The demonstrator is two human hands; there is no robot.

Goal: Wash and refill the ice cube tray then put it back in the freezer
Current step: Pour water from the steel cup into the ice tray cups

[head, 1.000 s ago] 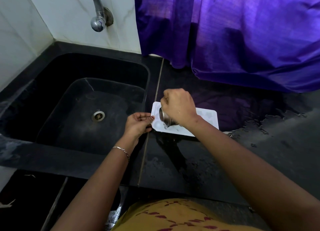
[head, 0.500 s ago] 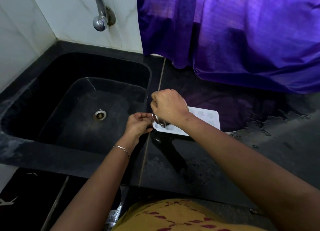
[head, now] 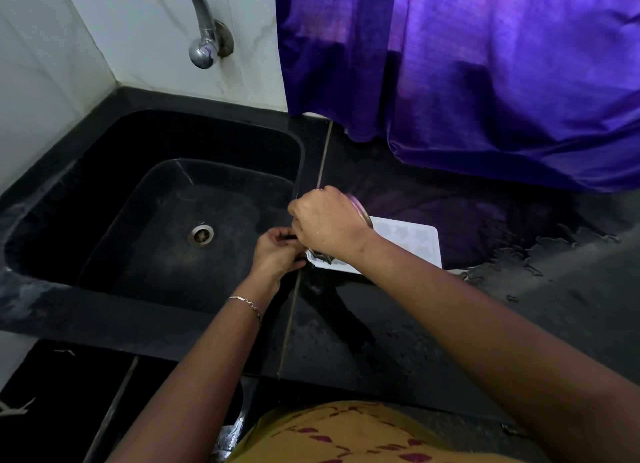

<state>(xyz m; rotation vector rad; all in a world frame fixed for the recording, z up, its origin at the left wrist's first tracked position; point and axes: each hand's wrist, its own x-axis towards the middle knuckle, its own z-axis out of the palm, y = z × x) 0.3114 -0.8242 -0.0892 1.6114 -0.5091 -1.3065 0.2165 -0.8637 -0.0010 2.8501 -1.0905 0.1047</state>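
Refill step: tray (head: 415, 246) sits on the counter (head: 381, 324) mid-frame, right of the sink (head: 86, 202). Left hand (head: 277, 253) pinches its left edge, and right hand (head: 329, 223) is wrapped round a cup (head: 363, 212) tipped over the end cells. Next I'd say pour slow and level, no overflow.

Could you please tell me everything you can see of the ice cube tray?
The ice cube tray is a white rectangular tray, plastic by its look, with rounded corners and rows of shallow shaped hollows. It lies flat on the wet black counter, just right of the sink. The left hand pinches its left end; the right hand tips a steel cup over that end, hiding it.
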